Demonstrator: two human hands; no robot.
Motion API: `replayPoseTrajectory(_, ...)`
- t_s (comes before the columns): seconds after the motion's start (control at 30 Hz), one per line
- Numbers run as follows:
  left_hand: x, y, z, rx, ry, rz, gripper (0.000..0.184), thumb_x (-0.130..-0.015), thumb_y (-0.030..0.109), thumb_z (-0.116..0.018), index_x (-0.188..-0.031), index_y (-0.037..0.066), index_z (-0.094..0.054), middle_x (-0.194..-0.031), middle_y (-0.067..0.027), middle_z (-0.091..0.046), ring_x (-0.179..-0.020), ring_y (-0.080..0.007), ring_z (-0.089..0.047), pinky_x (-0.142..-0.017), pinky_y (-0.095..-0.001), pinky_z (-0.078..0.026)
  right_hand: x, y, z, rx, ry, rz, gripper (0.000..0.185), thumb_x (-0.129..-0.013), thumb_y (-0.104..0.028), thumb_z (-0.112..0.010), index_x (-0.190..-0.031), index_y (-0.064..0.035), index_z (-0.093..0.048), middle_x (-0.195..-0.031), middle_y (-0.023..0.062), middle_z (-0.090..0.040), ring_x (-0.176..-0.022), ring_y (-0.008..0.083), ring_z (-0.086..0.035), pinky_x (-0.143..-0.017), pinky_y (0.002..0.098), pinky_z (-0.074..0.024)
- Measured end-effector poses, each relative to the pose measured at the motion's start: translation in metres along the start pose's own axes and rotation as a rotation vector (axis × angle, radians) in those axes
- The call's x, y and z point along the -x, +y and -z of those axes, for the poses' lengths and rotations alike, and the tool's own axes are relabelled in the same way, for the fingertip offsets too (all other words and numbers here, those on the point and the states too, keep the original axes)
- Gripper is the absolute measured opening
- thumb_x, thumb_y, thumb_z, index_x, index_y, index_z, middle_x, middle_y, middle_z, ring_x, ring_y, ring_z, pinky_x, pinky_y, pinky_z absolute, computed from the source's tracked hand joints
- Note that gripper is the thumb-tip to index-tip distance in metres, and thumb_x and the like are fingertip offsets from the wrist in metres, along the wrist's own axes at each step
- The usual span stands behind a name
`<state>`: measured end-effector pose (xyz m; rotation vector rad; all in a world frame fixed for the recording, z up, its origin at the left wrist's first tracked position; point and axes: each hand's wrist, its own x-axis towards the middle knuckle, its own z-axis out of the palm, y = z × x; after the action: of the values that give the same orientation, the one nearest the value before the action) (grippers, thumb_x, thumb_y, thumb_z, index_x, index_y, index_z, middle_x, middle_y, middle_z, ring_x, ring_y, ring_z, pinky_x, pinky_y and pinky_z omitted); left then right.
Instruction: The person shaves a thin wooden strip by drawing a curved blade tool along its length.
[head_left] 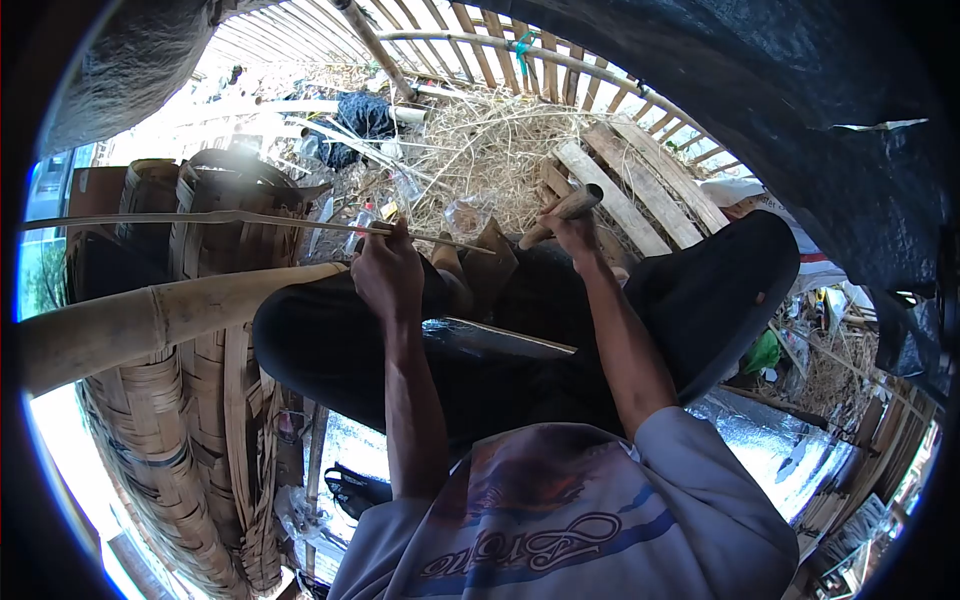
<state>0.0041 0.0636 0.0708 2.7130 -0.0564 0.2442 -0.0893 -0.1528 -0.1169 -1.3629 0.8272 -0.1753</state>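
Observation:
My left hand (388, 272) is closed round a long thin bamboo strip (270, 219). The strip runs from the far left, through the fingers, to a tip just past the hand. My right hand (572, 236) is wrapped round the thick wooden handle (572, 203) of a tool, its butt pointing up and right. A flat brown pointed piece (493, 268) lies between the hands, under the strip's tip. Whether it is the tool's blade I cannot tell. Both hands are above my crossed legs in dark trousers.
A thick bamboo pole (160, 318) juts in from the left, near my knee. Woven bamboo baskets (160, 440) stand beside it. Ahead lie straw shavings (490, 140) and wooden planks (640, 170), with a slatted bamboo fence (560, 65) behind. Dark sheeting (860, 190) hangs at the right.

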Motion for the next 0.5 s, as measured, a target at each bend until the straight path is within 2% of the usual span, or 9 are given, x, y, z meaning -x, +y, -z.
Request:
replayPoseTrajectory(0.07,-0.001,0.0,0.0,0.023,-0.013,0.007,0.027,-0.086,0.032,-0.065,-0.084,0.005,-0.068,-0.075,-0.014,-0.068,-0.075,-0.0376,-0.064,-0.072,-0.0474,-0.048,-0.002,0.011,-0.003,-0.025,0.017,-0.027,0.021,-0.071,-0.015,-0.074,-0.089,-0.0057,-0.066,-0.089,0.0066,-0.066,-0.08,0.0182,-0.066,-0.065,0.0331,-0.0569)
replayPoseTrajectory(0.2,0.0,-0.001,-0.001,0.003,-0.018,0.049,0.027,-0.086,0.032,-0.065,-0.084,0.005,-0.067,-0.076,-0.0149,-0.068,-0.078,-0.0381,-0.064,-0.072,-0.0478,-0.048,0.001,-0.012,0.0,-0.028,-0.023,-0.009,0.02,-0.072,-0.014,-0.073,-0.089,-0.0062,-0.065,-0.09,0.0069,-0.066,-0.08,0.0182,-0.065,-0.065,0.0348,-0.057)
replayPoseTrajectory(0.27,-0.001,-0.005,-0.003,0.016,-0.016,0.023,0.028,-0.086,0.032,-0.065,-0.085,0.004,-0.067,-0.078,-0.0157,-0.068,-0.079,-0.0388,-0.063,-0.072,-0.0481,-0.048,-0.001,-0.025,-0.003,-0.033,-0.049,0.112,0.021,-0.072,-0.015,-0.074,-0.09,-0.0073,-0.065,-0.09,0.0068,-0.067,-0.08,0.0177,-0.065,-0.065,0.0347,-0.0568)
replayPoseTrajectory(0.4,-0.002,0.0,-0.001,-0.043,-0.025,0.013,0.029,-0.086,0.033,-0.065,-0.087,0.004,-0.067,-0.079,-0.016,-0.068,-0.079,-0.039,-0.063,-0.073,-0.0483,-0.048,0.004,-0.026,-0.002,-0.219,-0.1,-0.001,0.018,-0.071,-0.013,-0.072,-0.087,-0.0068,-0.068,-0.083,0.0035,-0.068,-0.074,0.0155,-0.064,-0.068,0.0294,-0.0515)
replayPoseTrajectory(0.47,-0.002,0.0,0.0,0.028,-0.034,0.053,0.029,-0.086,0.033,-0.065,-0.086,0.004,-0.067,-0.078,-0.016,-0.068,-0.08,-0.0392,-0.063,-0.073,-0.0484,-0.048,0.001,-0.001,0.003,0.024,0.058,0.059,0.018,-0.071,-0.013,-0.073,-0.087,-0.0073,-0.068,-0.084,0.0037,-0.068,-0.076,0.0158,-0.065,-0.069,0.0297,-0.0518)
replayPoseTrajectory(0.5,-0.004,0.002,-0.001,0.032,-0.03,0.051,0.029,-0.086,0.033,-0.065,-0.086,0.004,-0.067,-0.078,-0.016,-0.068,-0.08,-0.0392,-0.063,-0.073,-0.0484,-0.048,-0.001,0.001,0.002,-0.096,0.118,-0.003,0.016,-0.07,-0.013,-0.073,-0.084,-0.007,-0.069,-0.082,0.0043,-0.069,-0.077,0.0158,-0.066,-0.069,0.0304,-0.0516)
